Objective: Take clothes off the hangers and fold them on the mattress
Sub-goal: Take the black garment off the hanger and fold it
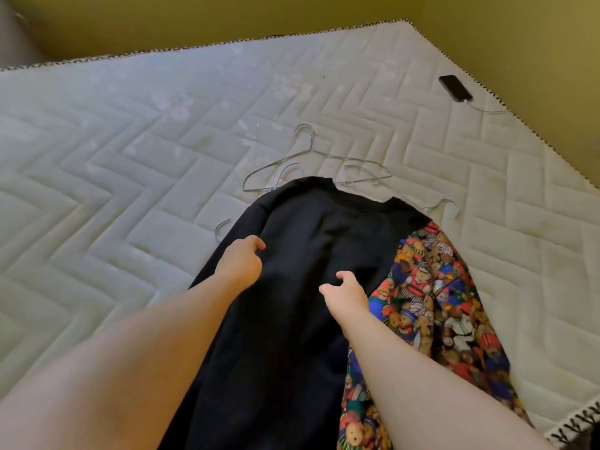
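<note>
A single wide-angle view from your own head, looking forward and steeply down. Your left hand (242, 261) and right hand (345, 292) sit close under the lens at mid-frame, fingers curled on the black sweatshirt (302, 228). Just beyond the hands the view takes in wire hangers (311, 164). Farther out it reaches across the quilted mattress (130, 141) to its far edge and the olive wall (519, 43). A phone (454, 87) lies well beyond the right hand.
</note>
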